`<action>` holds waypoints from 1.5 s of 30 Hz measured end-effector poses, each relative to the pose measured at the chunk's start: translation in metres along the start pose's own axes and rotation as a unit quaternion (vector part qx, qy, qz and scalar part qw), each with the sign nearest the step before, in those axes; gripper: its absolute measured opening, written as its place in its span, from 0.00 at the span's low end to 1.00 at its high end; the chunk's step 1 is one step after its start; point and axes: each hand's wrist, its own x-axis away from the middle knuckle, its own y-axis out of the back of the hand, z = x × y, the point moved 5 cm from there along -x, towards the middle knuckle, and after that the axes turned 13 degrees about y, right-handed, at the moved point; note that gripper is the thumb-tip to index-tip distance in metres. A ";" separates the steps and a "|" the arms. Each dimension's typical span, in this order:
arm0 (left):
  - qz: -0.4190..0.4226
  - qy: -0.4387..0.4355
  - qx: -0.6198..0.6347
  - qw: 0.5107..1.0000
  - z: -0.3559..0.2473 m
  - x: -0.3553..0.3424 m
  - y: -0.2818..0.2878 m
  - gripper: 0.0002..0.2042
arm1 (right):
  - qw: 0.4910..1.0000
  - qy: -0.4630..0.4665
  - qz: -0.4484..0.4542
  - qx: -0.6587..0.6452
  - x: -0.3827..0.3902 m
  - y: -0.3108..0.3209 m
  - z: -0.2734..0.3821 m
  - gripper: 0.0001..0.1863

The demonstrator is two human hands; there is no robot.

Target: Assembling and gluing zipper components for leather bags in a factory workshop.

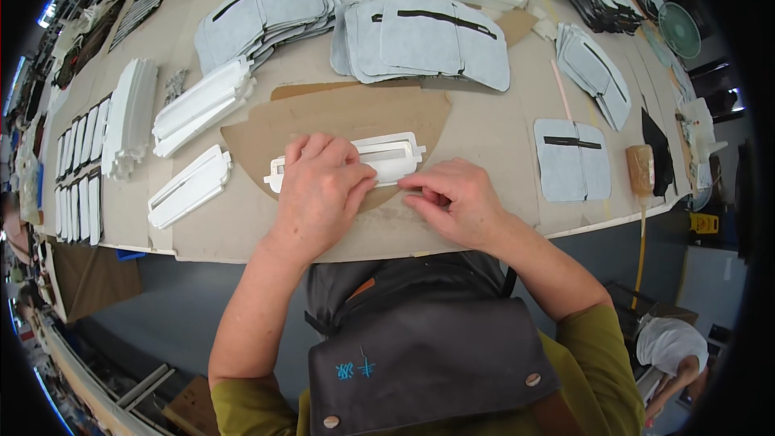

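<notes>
A white slotted plastic frame [401, 148] with small tabs at its ends lies in front of me on a piece of brown cardboard [258, 125]. My left hand [319, 182] covers the frame's left half, its fingers closed on it and thumb and forefinger pinched near the middle of the front edge. My right hand [460, 198] is at the frame's lower right corner, fingers curled and pinched; whatever small thing they grip is too small to make out. A matching white slotted piece [190, 186] rests on the table left of my left hand.
Stacked white plastic pieces [206, 105] stand to the left, beside rows of dark-edged white strips [78, 206]. Piles of pale grey panels with black zippers [432, 36] lie at the back. A single panel [571, 169] and a brown block-shaped thing [640, 169] are on the right.
</notes>
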 end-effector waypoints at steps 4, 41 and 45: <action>-0.001 -0.002 0.004 1.000 0.001 0.001 -0.002 0.04 | 0.999 0.024 0.015 0.017 0.000 -0.004 0.001 0.11; -0.174 0.013 0.081 0.981 -0.047 -0.037 0.128 0.10 | 0.970 0.100 -0.203 0.089 -0.016 0.080 0.025 0.24; -0.026 -0.009 0.140 0.990 -0.092 -0.067 0.059 0.07 | 0.947 0.100 -0.293 0.084 -0.021 0.165 0.049 0.27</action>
